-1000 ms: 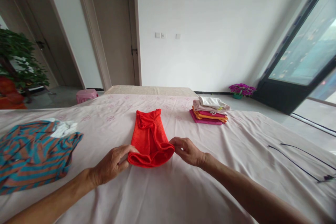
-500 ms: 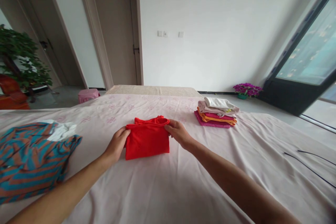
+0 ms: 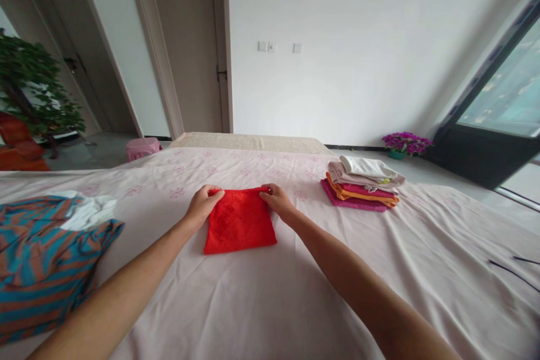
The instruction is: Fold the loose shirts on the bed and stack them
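Note:
A red garment [image 3: 239, 223] lies folded into a small rectangle on the pale pink bed sheet [image 3: 270, 298] in front of me. My left hand [image 3: 203, 205] pinches its far left corner with curled fingers. The far right corner is gripped the same way by my right hand [image 3: 275, 200]. Both arms reach forward over the sheet.
A stack of folded clothes [image 3: 361, 182] in white, pink and orange sits to the right. A striped teal and brown garment [image 3: 42, 259] with a white piece lies at the left edge. Black cords [image 3: 512, 270] trail at the far right. Beyond the bed are a pink stool [image 3: 142, 147] and a door.
The red garment went from a long strip to a short folded rectangle: both hands carried its near end away from me onto the far end and now hold the far corners.

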A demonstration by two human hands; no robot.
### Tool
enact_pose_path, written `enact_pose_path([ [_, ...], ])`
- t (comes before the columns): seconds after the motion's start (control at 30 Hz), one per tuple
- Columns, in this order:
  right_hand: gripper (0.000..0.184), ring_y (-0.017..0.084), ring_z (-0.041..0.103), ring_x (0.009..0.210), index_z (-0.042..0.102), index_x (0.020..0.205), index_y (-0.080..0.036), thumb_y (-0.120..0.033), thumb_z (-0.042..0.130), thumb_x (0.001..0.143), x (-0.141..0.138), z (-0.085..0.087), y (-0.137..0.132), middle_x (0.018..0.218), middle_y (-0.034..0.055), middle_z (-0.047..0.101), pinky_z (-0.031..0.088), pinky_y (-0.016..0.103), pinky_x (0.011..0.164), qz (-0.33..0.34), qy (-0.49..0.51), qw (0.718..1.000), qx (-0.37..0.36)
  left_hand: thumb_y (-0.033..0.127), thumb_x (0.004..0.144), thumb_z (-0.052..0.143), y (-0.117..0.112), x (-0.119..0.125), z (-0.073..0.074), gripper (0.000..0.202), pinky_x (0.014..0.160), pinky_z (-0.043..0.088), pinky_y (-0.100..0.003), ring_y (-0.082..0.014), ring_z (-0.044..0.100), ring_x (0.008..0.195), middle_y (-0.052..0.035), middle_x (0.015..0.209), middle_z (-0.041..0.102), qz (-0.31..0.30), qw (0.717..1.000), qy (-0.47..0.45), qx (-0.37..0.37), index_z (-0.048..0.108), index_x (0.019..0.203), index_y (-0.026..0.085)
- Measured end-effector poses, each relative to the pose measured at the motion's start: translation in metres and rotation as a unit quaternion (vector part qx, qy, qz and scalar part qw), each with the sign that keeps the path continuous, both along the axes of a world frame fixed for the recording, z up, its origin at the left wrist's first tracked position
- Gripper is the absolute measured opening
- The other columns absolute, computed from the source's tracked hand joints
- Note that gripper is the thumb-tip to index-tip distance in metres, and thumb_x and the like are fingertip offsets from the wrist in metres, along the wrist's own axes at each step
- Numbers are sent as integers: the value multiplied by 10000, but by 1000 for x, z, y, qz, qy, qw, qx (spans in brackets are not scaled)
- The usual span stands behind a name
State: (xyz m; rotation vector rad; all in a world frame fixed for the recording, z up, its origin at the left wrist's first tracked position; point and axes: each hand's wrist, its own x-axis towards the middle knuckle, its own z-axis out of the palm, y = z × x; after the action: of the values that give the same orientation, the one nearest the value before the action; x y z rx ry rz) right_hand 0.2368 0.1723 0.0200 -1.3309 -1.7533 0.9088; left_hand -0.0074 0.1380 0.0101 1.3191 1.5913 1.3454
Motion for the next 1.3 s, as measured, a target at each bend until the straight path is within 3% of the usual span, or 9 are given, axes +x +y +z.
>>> enact_pose_path([
  [0.23,313,168,625,778,694,1062,-163,-265,588,785,3,-7,18,856,37,703,455,247,677,-66,-84,994,-15,440,703,673,20,-3,-5,272,834,479,-361,-264,666,897,-76,888,730,44,989,143,-15,670,830,200],
  [0.3,401,183,639,826,660,1162,-175,-244,587,774,8,-6,19,930,45,712,475,275,726,-75,-123,989,-32,420,715,686,15,-6,-1,269,868,473,-400,-286,660,931,-87,924,725,61,982,177,-25,667,879,209],
  [0.37,468,205,643,903,612,1245,-179,-194,547,782,10,0,13,1035,66,706,490,316,792,-92,-148,985,-4,409,789,631,4,-6,5,300,941,458,-414,-285,635,1044,-106,1061,704,72,971,227,28,653,1010,208],
  [0.47,512,235,586,1109,549,1329,-175,-118,451,830,2,13,-7,1248,112,633,457,382,955,-79,-181,970,140,358,931,450,-17,-1,11,312,1047,426,-376,-227,593,1166,-105,1193,666,15,933,310,181,639,1116,192],
  [0.53,506,239,511,1240,496,1394,-169,-140,400,898,-10,18,-23,1368,126,560,394,405,1059,-4,-210,951,228,345,980,358,-27,7,12,376,1094,405,-363,-202,563,1237,-95,1249,658,-63,908,345,228,640,1169,182],
  [0.67,505,263,349,1420,412,1477,-148,-287,385,992,-30,8,-36,1505,138,447,272,451,1168,116,-295,908,274,390,998,335,-23,20,0,489,1188,287,-438,-240,390,1421,-113,1451,538,-167,863,440,185,536,1372,147],
  [0.83,577,288,261,1474,370,1514,-136,-435,363,1021,-23,-19,-20,1555,146,367,191,475,1207,138,-380,881,246,460,969,399,-1,14,-20,557,1188,221,-527,-282,306,1464,-102,1547,420,-189,823,519,134,429,1473,225],
  [1.17,602,258,207,1493,330,1539,-177,-495,322,1027,-12,-24,-13,1593,107,289,172,473,1215,111,-385,888,227,569,953,375,10,-7,-39,619,1170,268,-500,-292,274,1476,-107,1555,401,-153,848,495,109,399,1491,263],
  [1.3,596,256,206,1494,271,1560,-213,-486,305,1032,5,-22,-13,1609,92,249,187,492,1205,87,-392,896,190,534,966,359,3,-19,-35,604,1148,307,-510,-318,295,1464,-130,1568,366,-116,866,474,110,378,1499,251],
])
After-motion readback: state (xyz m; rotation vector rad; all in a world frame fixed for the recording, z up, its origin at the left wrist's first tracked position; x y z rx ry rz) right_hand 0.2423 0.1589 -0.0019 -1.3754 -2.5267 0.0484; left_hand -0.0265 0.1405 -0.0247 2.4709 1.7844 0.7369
